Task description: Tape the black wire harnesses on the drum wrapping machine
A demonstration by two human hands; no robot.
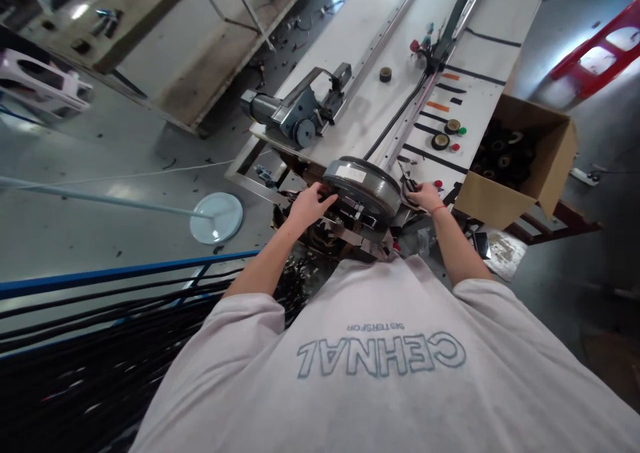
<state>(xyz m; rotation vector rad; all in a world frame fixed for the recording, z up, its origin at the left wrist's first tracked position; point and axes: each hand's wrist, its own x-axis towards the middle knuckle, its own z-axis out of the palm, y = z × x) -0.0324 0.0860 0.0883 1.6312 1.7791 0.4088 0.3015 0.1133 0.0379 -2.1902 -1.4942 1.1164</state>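
A round dark drum-shaped part (367, 185) with a pale label sits at the near end of the long white table (365, 100). At the drum's left side is my left hand (311, 206), its thumb and fingers bent near the rim; whether it grips anything there is too small to tell. My right hand (424, 196) is closed round a dark metal tool (409, 184), just right of the drum. Black cable runs from the drum up the table along a metal rail (400, 136).
A grey motor unit (295, 116) stands on the table's left. Tape rolls (441, 141) and black strips lie on the right. An open cardboard box (520, 153) holds dark rolls. Black cables (100, 340) hang at lower left, near a round white base (216, 218).
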